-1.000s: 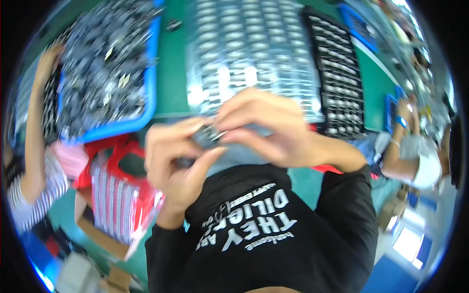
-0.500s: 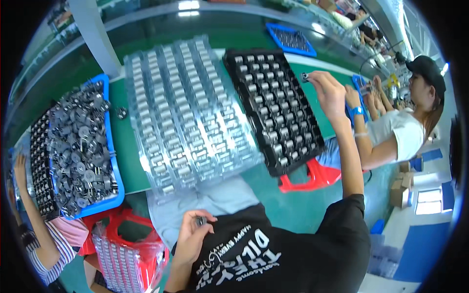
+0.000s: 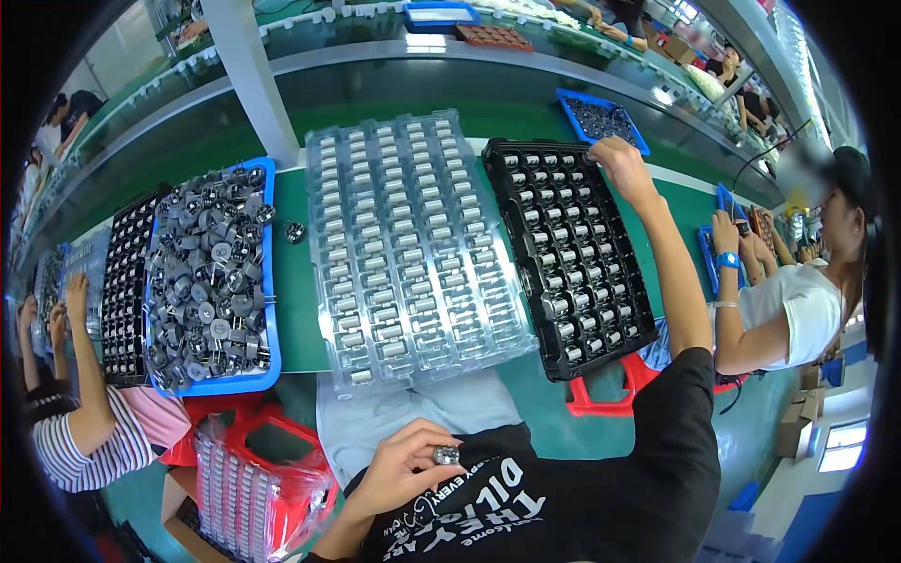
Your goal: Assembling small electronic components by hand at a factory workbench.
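Note:
My left hand (image 3: 409,467) is closed in a pinch on a small silvery metal part (image 3: 447,455), held in front of my black shirt, below the near edge of the clear tray. My right hand (image 3: 623,173) reaches to the far right corner of the black tray (image 3: 643,317); its fingertips are pressed together there, and what they hold is hidden. Small silvery cylindrical parts sit in rows in the black tray. To its left lies a clear plastic tray (image 3: 330,361), also filled with rows of silvery cylinders.
A blue bin (image 3: 273,310) heaped with grey round parts with metal pins stands on the left, with one loose part (image 3: 295,232) beside it. Another blue tray (image 3: 646,147) lies beyond the black one. Co-workers sit on both sides; a red stool (image 3: 310,448) holds wrapped trays.
My right hand has moved from the air right of the black tray to its far right corner; the small part it held no longer shows. My left hand still pinches its part. The view has shifted.

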A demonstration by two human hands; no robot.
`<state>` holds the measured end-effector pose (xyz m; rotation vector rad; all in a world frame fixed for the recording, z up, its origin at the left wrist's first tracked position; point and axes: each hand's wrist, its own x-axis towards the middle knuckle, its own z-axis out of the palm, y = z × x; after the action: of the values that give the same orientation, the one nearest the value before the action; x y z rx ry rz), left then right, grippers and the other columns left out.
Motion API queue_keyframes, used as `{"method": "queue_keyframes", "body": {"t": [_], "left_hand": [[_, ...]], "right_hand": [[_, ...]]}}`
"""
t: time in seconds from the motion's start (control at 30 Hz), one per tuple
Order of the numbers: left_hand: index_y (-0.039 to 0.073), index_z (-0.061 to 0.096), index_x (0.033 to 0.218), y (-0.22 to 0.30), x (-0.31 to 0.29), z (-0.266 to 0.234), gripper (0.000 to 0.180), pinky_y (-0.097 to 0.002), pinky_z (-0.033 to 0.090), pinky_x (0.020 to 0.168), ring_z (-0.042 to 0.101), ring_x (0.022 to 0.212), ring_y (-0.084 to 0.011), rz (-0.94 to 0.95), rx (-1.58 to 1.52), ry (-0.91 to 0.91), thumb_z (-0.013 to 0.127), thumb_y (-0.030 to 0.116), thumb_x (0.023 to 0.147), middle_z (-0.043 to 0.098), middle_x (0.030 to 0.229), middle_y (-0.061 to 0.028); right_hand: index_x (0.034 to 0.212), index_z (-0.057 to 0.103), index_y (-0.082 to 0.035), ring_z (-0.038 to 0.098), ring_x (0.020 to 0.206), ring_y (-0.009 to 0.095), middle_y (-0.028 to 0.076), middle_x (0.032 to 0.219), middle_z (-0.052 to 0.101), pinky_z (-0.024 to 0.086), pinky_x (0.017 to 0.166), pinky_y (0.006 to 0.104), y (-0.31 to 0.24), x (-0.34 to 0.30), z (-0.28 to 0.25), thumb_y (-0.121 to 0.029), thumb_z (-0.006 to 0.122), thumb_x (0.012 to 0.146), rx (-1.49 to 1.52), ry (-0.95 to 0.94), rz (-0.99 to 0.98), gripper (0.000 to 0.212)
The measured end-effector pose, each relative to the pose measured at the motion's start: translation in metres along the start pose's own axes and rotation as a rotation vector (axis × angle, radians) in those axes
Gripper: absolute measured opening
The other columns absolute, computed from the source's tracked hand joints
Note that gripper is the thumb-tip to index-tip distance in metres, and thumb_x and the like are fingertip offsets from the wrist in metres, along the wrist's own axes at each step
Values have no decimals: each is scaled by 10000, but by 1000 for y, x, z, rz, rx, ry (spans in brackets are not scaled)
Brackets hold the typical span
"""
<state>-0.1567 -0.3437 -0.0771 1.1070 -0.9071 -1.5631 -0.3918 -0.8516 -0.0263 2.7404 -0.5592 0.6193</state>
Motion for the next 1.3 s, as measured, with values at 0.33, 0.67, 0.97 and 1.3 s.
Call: {"method": "queue_keyframes", "body": {"t": [0.33,0.67,0.97,1.3], "left_hand": [[-55,539,1133,10,-1,-24,375,-293,587,732,686,990,-286,45,-50,11,697,-124,800,591,1081,-163],[-49,573,1043,41,18,-48,404,-476,569,857,657,996,-365,499,-195,98,742,-164,694,610,1071,-228],[-57,573,1146,39,13,-76,438,-206,438,454,628,736,-218,689,-194,333,751,218,855,548,1015,-182],[-89,539,1255,38,9,-80,365,-253,459,581,638,888,-255,679,-367,302,570,-26,897,541,1201,-213]], "right_hand": [[885,633,-5,591,860,323,130,867,647,494,760,410,-17,5,0,-32,653,804,-28,-122,-6,87],[918,653,6,643,814,308,113,879,644,519,700,363,-227,89,-32,4,696,778,689,-205,-356,146],[977,654,-56,603,702,270,73,838,572,482,582,376,-299,62,-55,-46,707,732,837,-366,-514,251],[957,636,-68,608,722,253,70,859,541,505,594,374,-321,68,-46,-28,675,699,672,-410,-520,264]]}}
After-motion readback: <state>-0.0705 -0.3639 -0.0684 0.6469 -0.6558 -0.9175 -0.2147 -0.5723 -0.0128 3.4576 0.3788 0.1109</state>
